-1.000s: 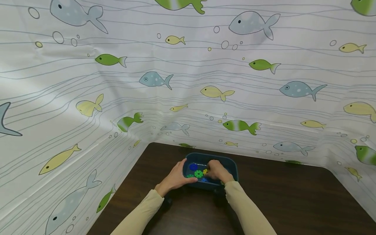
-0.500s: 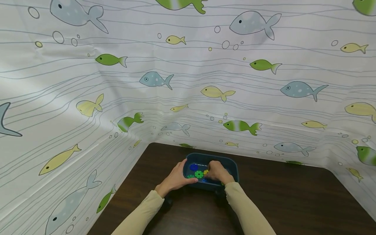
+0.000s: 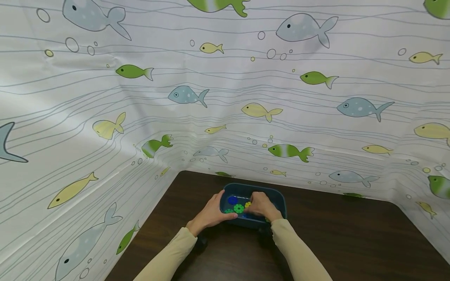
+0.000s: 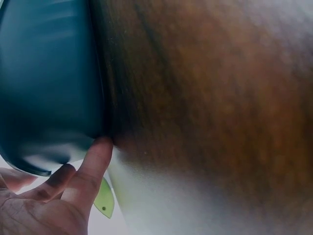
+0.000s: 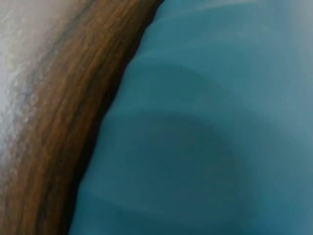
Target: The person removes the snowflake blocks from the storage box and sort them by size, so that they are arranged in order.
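A dark blue plastic tub [image 3: 253, 186] stands on the table with several notched plastic discs inside. My left hand [image 3: 211, 212] holds it at the left end, thumb over the near rim. In the left wrist view, the fingers [image 4: 87, 178] rest against the tub's outer wall. My right hand [image 3: 261, 205] reaches down into the tub, fingers bent, with a yellow disc [image 3: 247, 204] right at the fingertips; I cannot tell whether they pinch it. A green disc [image 3: 238, 208] and a dark blue disc [image 3: 233, 200] lie to the left of that hand. The tub's wall [image 5: 195, 147] fills most of the right wrist view.
The dark wooden table [image 3: 334, 234] extends around the tub, mostly to the right and toward me. A white fish-patterned sheet [image 3: 225, 82] rises behind the table and along its sides. Another green disc [image 3: 229, 211] lies beside the left thumb.
Both hands stay nearly still at the tub. The right hand shifts slightly over the discs, and a small blue disc near its fingertips is now more covered.
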A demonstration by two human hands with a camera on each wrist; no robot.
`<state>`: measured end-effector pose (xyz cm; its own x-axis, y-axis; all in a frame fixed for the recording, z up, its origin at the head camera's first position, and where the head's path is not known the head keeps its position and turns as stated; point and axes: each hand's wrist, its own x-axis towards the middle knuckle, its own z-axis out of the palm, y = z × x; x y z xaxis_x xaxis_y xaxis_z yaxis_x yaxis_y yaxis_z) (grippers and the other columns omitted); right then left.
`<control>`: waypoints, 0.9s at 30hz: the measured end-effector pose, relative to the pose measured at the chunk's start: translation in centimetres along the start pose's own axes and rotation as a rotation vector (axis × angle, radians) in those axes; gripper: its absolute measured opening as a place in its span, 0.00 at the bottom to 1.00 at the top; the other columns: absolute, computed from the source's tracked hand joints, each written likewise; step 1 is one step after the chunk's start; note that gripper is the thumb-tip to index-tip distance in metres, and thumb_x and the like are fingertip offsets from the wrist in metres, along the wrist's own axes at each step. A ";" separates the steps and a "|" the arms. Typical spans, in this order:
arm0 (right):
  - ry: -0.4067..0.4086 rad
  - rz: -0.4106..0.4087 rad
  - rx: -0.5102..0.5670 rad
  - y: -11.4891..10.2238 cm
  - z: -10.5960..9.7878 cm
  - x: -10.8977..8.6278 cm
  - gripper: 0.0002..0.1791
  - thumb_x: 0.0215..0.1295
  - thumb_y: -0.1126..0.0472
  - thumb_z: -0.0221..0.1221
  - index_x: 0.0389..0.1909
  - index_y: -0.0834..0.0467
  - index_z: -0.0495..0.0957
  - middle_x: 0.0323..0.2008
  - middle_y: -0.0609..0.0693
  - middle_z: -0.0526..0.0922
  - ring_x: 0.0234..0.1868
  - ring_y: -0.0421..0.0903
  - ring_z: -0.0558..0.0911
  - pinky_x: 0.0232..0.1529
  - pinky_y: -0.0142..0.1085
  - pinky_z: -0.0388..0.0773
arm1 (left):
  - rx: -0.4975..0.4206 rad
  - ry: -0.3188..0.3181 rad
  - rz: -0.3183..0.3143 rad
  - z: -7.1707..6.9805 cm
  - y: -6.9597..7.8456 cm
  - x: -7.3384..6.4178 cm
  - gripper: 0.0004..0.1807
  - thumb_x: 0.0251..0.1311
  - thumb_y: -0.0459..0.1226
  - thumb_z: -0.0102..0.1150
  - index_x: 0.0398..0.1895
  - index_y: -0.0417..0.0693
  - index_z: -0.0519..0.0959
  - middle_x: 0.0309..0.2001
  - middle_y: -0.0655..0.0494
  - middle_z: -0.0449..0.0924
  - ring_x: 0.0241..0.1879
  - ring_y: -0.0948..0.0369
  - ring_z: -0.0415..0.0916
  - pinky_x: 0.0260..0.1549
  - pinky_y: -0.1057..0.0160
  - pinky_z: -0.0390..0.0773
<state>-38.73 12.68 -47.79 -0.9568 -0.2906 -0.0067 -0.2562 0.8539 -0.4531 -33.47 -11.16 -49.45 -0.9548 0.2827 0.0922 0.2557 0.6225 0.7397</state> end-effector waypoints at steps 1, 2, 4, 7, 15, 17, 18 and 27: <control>0.012 -0.004 0.000 0.1 -0.1 -0.1 0.21 0.60 0.53 0.80 0.40 0.64 0.84 0.33 0.53 0.84 0.32 0.46 0.79 0.40 0.43 0.87 | 0.000 0.000 -0.001 0.1 0.0 0.0 0.64 0.59 0.64 0.73 0.87 0.40 0.53 0.81 0.32 0.63 0.73 0.39 0.72 0.72 0.29 0.75; 0.025 -0.009 0.002 0.1 -0.2 -0.2 0.22 0.60 0.53 0.80 0.42 0.65 0.84 0.36 0.55 0.85 0.33 0.47 0.80 0.43 0.45 0.88 | 0.002 0.000 -0.001 0.1 0.0 0.0 0.64 0.59 0.64 0.73 0.87 0.40 0.53 0.81 0.32 0.63 0.72 0.39 0.72 0.72 0.29 0.75; 0.057 -0.024 -0.002 0.2 -0.3 -0.5 0.24 0.59 0.53 0.80 0.46 0.66 0.84 0.40 0.56 0.87 0.36 0.47 0.81 0.47 0.47 0.90 | 0.003 0.000 -0.003 0.1 0.0 0.1 0.64 0.59 0.64 0.73 0.87 0.40 0.53 0.81 0.32 0.63 0.73 0.38 0.72 0.71 0.29 0.75; 0.101 -0.049 0.001 0.4 -0.6 -0.9 0.23 0.59 0.54 0.79 0.47 0.67 0.85 0.42 0.58 0.88 0.38 0.48 0.83 0.49 0.49 0.90 | 0.000 0.002 -0.003 0.1 0.1 0.0 0.64 0.58 0.64 0.73 0.87 0.39 0.53 0.81 0.32 0.63 0.73 0.38 0.72 0.71 0.28 0.75; 0.211 -0.123 0.035 1.2 -1.4 -2.3 0.21 0.58 0.58 0.77 0.46 0.68 0.88 0.44 0.60 0.89 0.40 0.48 0.82 0.50 0.50 0.89 | -0.014 0.014 0.004 -0.1 0.3 0.1 0.65 0.57 0.64 0.75 0.87 0.38 0.54 0.80 0.32 0.64 0.71 0.39 0.72 0.72 0.28 0.74; 0.235 -0.133 0.040 1.4 -1.5 -2.7 0.21 0.58 0.58 0.77 0.46 0.68 0.88 0.43 0.60 0.88 0.41 0.49 0.82 0.51 0.50 0.88 | -0.015 0.015 0.003 -0.1 0.3 0.1 0.65 0.57 0.64 0.75 0.87 0.38 0.54 0.80 0.32 0.64 0.71 0.39 0.72 0.72 0.28 0.74; 0.244 -0.135 0.043 1.6 -1.6 -2.9 0.21 0.58 0.58 0.77 0.46 0.68 0.88 0.43 0.59 0.88 0.42 0.50 0.82 0.51 0.50 0.88 | -0.014 0.014 0.001 -0.1 0.2 0.2 0.65 0.56 0.64 0.75 0.87 0.38 0.55 0.80 0.32 0.64 0.72 0.38 0.72 0.72 0.28 0.74; 0.339 -0.136 0.072 2.7 -2.7 -5.3 0.20 0.59 0.57 0.74 0.47 0.65 0.89 0.44 0.56 0.87 0.47 0.52 0.80 0.56 0.54 0.84 | -0.019 0.024 -0.010 0.0 0.1 0.4 0.66 0.55 0.63 0.76 0.87 0.37 0.55 0.80 0.31 0.64 0.73 0.37 0.71 0.72 0.27 0.73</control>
<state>-34.71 17.72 -46.58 -0.9088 -0.2298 0.3483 -0.3857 0.7811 -0.4910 -33.82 -10.94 -49.36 -0.9607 0.2589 0.1000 0.2432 0.6113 0.7531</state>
